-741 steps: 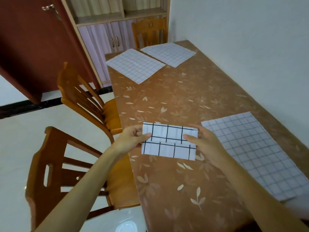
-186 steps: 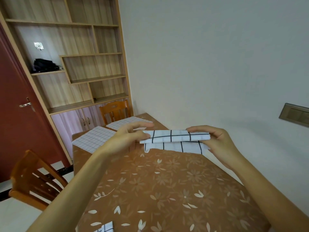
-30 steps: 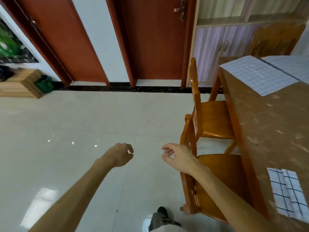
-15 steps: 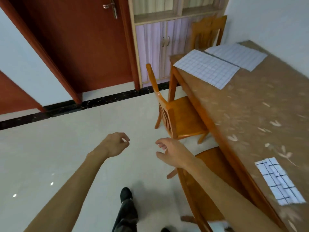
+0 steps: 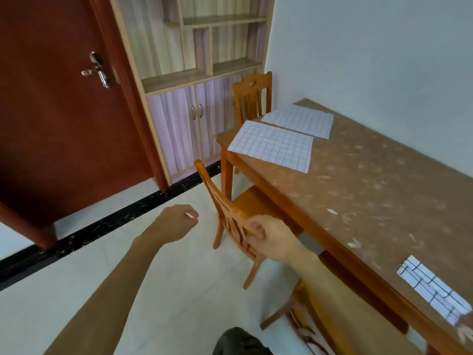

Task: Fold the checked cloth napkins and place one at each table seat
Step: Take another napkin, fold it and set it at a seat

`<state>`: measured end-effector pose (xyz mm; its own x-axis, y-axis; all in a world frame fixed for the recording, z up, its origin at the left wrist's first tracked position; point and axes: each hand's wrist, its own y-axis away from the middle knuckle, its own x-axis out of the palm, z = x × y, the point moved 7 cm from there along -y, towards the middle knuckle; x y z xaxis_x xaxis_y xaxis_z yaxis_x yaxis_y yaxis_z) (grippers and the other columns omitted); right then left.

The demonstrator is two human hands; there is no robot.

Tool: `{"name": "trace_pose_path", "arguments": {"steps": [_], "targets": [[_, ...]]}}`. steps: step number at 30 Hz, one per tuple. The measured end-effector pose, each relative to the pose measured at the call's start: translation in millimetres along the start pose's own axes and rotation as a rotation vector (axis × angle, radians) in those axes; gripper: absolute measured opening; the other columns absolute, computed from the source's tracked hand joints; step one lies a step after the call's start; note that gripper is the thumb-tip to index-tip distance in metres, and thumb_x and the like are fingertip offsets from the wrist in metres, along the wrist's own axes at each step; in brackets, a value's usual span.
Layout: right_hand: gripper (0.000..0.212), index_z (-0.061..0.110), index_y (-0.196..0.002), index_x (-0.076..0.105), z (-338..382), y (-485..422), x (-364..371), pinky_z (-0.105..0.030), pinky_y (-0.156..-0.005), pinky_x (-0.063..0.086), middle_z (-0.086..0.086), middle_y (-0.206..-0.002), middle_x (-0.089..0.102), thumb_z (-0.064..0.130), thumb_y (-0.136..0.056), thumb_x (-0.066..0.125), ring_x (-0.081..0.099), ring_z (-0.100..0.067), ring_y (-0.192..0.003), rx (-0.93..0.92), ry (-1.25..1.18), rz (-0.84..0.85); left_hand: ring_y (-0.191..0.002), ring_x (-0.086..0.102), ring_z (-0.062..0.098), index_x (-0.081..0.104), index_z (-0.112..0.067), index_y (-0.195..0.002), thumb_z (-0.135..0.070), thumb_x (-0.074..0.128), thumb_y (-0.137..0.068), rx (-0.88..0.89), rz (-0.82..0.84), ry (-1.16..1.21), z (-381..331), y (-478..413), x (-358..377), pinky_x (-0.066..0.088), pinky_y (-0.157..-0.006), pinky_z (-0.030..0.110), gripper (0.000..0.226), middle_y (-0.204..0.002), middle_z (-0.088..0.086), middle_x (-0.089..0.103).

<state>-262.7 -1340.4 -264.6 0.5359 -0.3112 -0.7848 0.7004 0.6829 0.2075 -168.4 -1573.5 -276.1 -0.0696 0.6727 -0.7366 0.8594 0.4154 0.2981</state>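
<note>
A folded white napkin with dark checks lies on the brown flower-patterned table near its front edge, at the right. Two flat white checked cloths lie at the table's far end, one nearer, one behind it. My left hand hangs over the floor with loosely curled fingers and holds nothing. My right hand hovers in front of a wooden chair's back, fingers curled, also empty.
A wooden chair stands at the table's long side, another chair at the far end, and part of a third below my right arm. A red door and a shelf cabinet stand behind.
The view has swung up and right towards the table's far end. Both empty hands have stayed in front of me; the right one now lies before the nearer chair's back.
</note>
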Motion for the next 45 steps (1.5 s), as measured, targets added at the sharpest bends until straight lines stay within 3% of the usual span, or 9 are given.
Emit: {"name": "trace_pose_path", "arguments": {"steps": [6,11,18,23,32,34,37,41,45], "targets": [[0.043,0.023,-0.132,0.059,1,-81,-9,-0.030,-0.100,0.052,0.006,-0.124,0.065,0.034,-0.092,0.069,0.061,-0.011,-0.114,0.081,-0.058,-0.079,-0.092,0.069,0.019,0.071,-0.022,-0.104,-0.023,0.061,-0.096,0.059,0.023,0.012,11,-94,-29,0.048,-0.067,0.024,0.013,-0.102,0.005,0.072],[0.033,0.022,-0.129,0.059,-6,-176,-14,-0.032,-0.103,0.051,0.004,-0.121,0.067,0.032,-0.098,0.060,0.063,-0.012,-0.110,0.126,-0.062,-0.102,-0.084,0.068,0.010,0.071,-0.019,-0.107,-0.021,0.060,-0.098,0.127,0.054,-0.013,3,-193,-50,0.045,-0.064,0.015,0.015,-0.100,0.003,0.072],[0.033,0.021,-0.131,0.059,-19,-304,-32,-0.018,-0.097,0.042,0.004,-0.127,0.063,0.026,-0.099,0.059,0.060,-0.012,-0.115,0.165,-0.021,-0.066,-0.086,0.073,0.020,0.070,-0.016,-0.106,-0.014,0.057,-0.097,0.105,0.170,0.049,-35,-334,-65,0.062,-0.078,0.033,0.016,-0.098,0.005,0.072],[0.032,0.025,-0.129,0.057,-41,-375,-31,-0.026,-0.098,0.048,0.003,-0.128,0.062,0.028,-0.098,0.056,0.059,-0.014,-0.116,0.254,-0.015,-0.019,-0.096,0.071,0.023,0.071,-0.011,-0.107,-0.019,0.055,-0.099,0.062,0.254,0.071,-46,-407,-54,0.057,-0.092,0.041,0.019,-0.104,0.007,0.073],[0.034,0.018,-0.137,0.052,-87,-489,-26,-0.033,-0.102,0.047,-0.007,-0.132,0.059,0.025,-0.105,0.045,0.058,-0.023,-0.120,0.421,-0.028,0.044,-0.096,0.071,0.030,0.061,-0.021,-0.073,-0.018,0.053,-0.094,-0.137,0.360,0.135,-39,-548,-5,0.059,-0.087,0.043,0.022,-0.099,0.013,0.073],[0.036,0.026,-0.140,0.050,-100,-508,-21,-0.030,-0.102,0.049,0.000,-0.136,0.057,0.030,-0.105,0.045,0.058,-0.019,-0.120,0.474,-0.061,0.031,-0.102,0.068,0.032,0.064,-0.016,-0.088,-0.025,0.054,-0.094,-0.169,0.406,0.121,-41,-576,13,0.058,-0.090,0.043,0.015,-0.105,0.013,0.071],[0.034,0.029,-0.136,0.054,-118,-529,-10,-0.027,-0.091,0.053,0.001,-0.131,0.060,0.030,-0.103,0.047,0.061,-0.016,-0.111,0.586,-0.068,0.057,-0.106,0.065,0.032,0.062,-0.012,-0.119,-0.034,0.054,-0.096,-0.213,0.469,0.117,-41,-612,35,0.056,-0.089,0.039,0.033,-0.114,0.010,0.067],[0.042,0.025,-0.138,0.052,-129,-562,-4,-0.025,-0.085,0.050,-0.002,-0.132,0.059,0.019,-0.096,0.053,0.061,-0.021,-0.113,0.640,-0.031,0.073,-0.092,0.066,0.028,0.068,0.000,-0.104,-0.034,0.050,-0.096,-0.265,0.432,0.053,-30,-649,49,0.053,-0.080,0.035,0.039,-0.101,0.010,0.072],[0.049,0.022,-0.141,0.045,-132,-590,8,-0.029,-0.084,0.051,-0.005,-0.133,0.055,0.010,-0.094,0.052,0.059,-0.024,-0.114,0.674,-0.010,0.047,-0.090,0.072,0.027,0.070,-0.013,-0.085,-0.038,0.063,-0.091,-0.299,0.472,0.076,-8,-671,61,0.060,-0.084,0.041,0.026,-0.091,0.008,0.076]]}}
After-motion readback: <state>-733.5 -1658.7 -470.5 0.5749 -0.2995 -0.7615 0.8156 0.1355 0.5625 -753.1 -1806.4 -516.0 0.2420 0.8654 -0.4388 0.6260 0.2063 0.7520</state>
